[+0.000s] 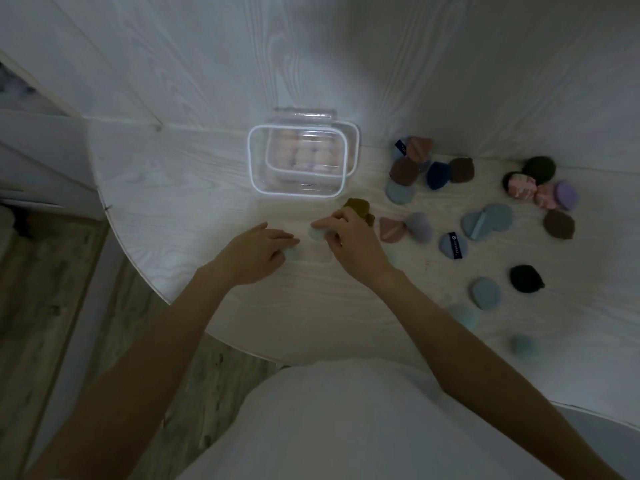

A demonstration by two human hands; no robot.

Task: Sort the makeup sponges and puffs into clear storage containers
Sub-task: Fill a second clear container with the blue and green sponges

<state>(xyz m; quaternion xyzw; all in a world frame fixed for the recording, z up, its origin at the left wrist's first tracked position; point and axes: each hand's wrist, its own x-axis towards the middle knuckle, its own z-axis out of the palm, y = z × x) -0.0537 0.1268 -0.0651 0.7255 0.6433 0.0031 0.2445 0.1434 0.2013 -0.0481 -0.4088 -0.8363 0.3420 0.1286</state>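
Puffs mostly unsorted: peach sponges [304, 152] fill one clear lidded plastic container [298, 161], each hand, left hand [258, 252] and right hand [349, 239], pinches a pale puff, roughly twenty scattered flat velvety puffs [485, 202] remain on the white table [173, 188].

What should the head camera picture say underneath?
Two hands pick pale sponges beside a clear container.

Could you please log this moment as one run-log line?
left hand: on pale sponge | right hand: pinching pale puff | clear container: holds peach sponges
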